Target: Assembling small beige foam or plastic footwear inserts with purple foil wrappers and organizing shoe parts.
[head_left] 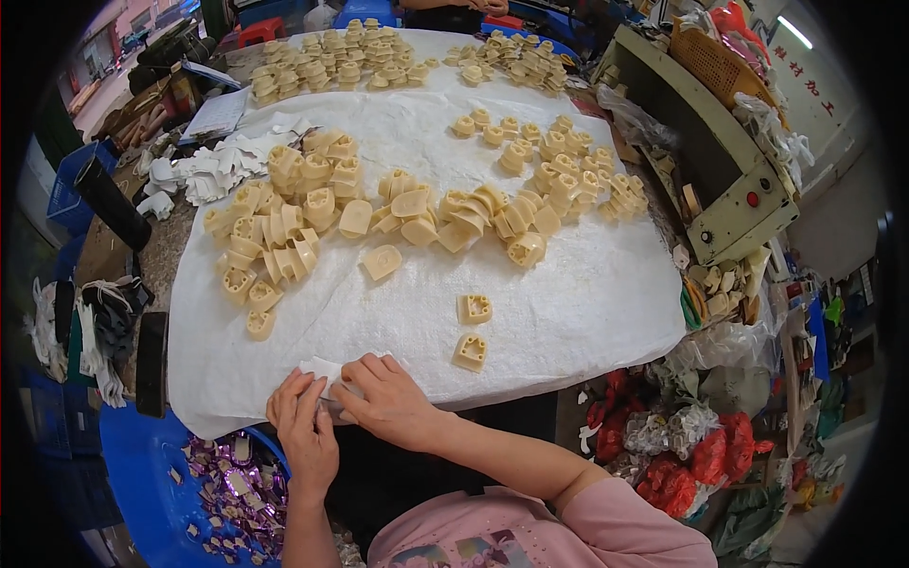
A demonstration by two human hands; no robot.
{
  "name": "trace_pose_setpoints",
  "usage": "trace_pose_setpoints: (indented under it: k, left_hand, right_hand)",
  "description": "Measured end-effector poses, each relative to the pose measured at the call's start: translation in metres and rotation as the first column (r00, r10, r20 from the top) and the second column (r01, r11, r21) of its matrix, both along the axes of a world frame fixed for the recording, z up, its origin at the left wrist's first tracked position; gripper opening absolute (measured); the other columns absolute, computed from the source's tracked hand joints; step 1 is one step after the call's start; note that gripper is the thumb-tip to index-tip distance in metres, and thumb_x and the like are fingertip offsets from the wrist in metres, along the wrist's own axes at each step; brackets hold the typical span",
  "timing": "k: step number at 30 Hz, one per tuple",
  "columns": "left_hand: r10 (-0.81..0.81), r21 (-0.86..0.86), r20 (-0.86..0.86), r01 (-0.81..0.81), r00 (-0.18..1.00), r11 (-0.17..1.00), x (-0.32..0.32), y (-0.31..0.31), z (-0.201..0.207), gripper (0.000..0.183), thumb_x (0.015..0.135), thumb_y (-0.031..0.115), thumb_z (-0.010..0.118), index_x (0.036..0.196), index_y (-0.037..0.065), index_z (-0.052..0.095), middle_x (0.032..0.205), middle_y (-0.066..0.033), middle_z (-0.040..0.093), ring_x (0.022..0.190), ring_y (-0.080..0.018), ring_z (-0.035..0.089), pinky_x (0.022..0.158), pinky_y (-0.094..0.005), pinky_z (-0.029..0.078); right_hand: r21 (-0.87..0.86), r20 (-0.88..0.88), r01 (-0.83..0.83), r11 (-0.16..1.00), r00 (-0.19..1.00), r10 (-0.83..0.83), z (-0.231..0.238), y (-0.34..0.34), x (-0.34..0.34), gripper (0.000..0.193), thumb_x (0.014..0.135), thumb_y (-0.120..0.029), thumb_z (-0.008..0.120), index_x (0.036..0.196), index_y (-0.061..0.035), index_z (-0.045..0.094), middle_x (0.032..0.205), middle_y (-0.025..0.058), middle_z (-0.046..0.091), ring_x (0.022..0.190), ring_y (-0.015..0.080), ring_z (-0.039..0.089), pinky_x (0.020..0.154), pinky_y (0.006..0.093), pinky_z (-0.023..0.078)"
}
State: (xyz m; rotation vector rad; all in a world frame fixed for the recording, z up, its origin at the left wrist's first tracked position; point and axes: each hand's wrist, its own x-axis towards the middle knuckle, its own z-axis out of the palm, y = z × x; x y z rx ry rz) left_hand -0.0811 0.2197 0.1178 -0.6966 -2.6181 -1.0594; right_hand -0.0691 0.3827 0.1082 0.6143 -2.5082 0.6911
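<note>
Both left hand [305,431] and right hand [390,405], fingers half-curled, seem to pinch a white scrap [323,368] at the bench's [578,298] front edge, left of centre; we'd flag a loose grip dropping it into the blue tub [137,483].

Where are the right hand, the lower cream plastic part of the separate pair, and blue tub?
Right hand [390,402]: head view, back of hand.
Lower cream plastic part [470,353]: head view, centre of body.
Blue tub [142,473]: head view, bare left wall.
</note>
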Motion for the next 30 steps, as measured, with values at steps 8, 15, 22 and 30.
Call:
trace_pose_setpoints:
  k: [8,15,22,30]
  left_hand:
    - [0.015,0.235,0.098,-0.038,0.995,0.971,0.007,0.003,0.005,0.031,0.08,-0.001,0.05,0.11,-0.003,0.06,0.112,-0.0188,0.057,0.109,-0.035,0.053,0.094,-0.0408,0.041]
    - [-0.355,0.704,0.531,-0.167,0.77,0.69,0.017,0.03,0.01,0.039,0.096,0.008,0.043,0.132,-0.007,0.044,0.115,-0.0153,0.059,0.099,-0.0166,0.059,0.085,-0.0282,0.048]
    - [-0.536,0.82,0.534,-0.248,0.654,0.515,0.013,0.055,0.007,0.036,0.099,0.01,0.041,0.131,-0.006,0.044,0.115,-0.0114,0.057,0.1,-0.014,0.057,0.085,-0.0261,0.048]
    - [-0.563,0.853,0.51,-0.3,0.65,0.427,0.008,0.058,0.02,0.034,0.098,0.009,0.039,0.128,-0.004,0.048,0.106,-0.0079,0.06,0.093,-0.012,0.06,0.08,-0.0264,0.049]
  right_hand:
    - [-0.16,0.045,-0.026,0.987,0.998,0.034,-0.009,0.009,0.0,0.024,0.073,-0.008,0.063,0.096,-0.0043,0.06,0.091,0.0106,0.054,0.081,0.0256,0.053,0.068,0.0358,0.045]
    - [-0.467,0.009,0.08,0.881,0.996,-0.086,0.024,0.025,0.012,0.022,0.075,-0.008,0.063,0.096,-0.0032,0.06,0.095,0.0095,0.056,0.084,0.0257,0.055,0.072,0.0352,0.04]
    - [-0.365,-0.028,0.055,0.929,0.997,-0.07,0.028,0.032,0.02,0.023,0.074,-0.004,0.066,0.097,-0.0052,0.06,0.096,0.0061,0.059,0.084,0.0244,0.055,0.075,0.0372,0.037]
    - [-0.239,-0.057,0.038,0.97,0.997,-0.053,0.029,0.04,0.021,0.025,0.073,-0.006,0.067,0.097,-0.0056,0.06,0.097,0.0051,0.058,0.087,0.0239,0.054,0.076,0.0369,0.037]
